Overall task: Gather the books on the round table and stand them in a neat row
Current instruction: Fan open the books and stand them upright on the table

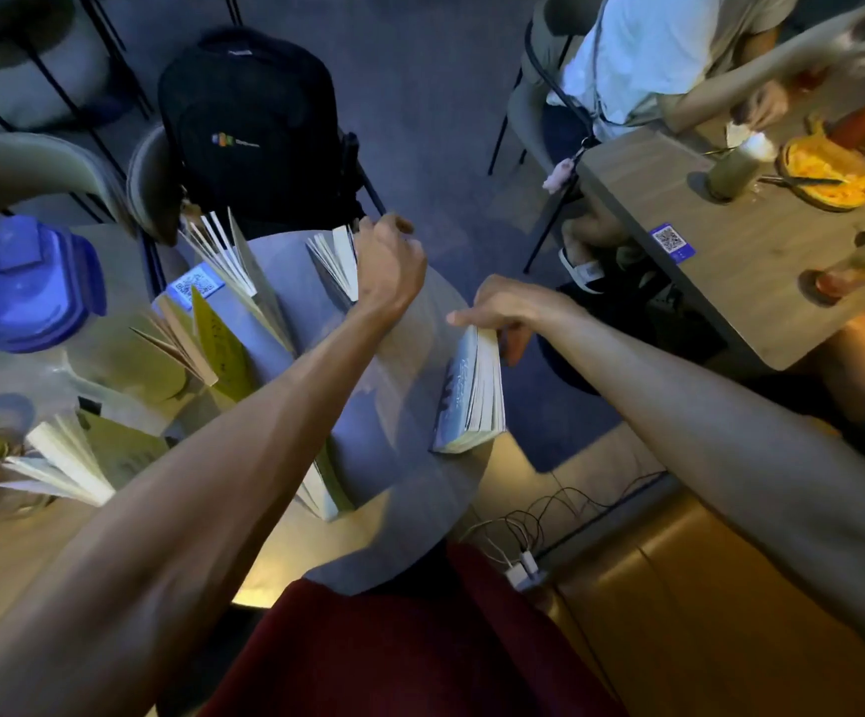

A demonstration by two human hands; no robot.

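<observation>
Several books stand fanned open on the round grey table (410,489). My left hand (386,266) grips the top of a standing book (335,261) at the table's far edge. My right hand (503,313) holds the top end of a grey-blue paperback (466,395) at the right rim, tilted on its edge. A tall open book (234,266) stands at the far left, a yellow-covered book (218,344) beside it, another yellow book (79,458) at the near left, and one more book (324,489) partly hidden under my left forearm.
A black backpack (249,126) sits on a chair behind the table. A blue-lidded jug (32,287) stands at the left. At the right, a person sits at a wooden table (730,261) with food and drinks. Cables and a plug (523,561) lie on the floor.
</observation>
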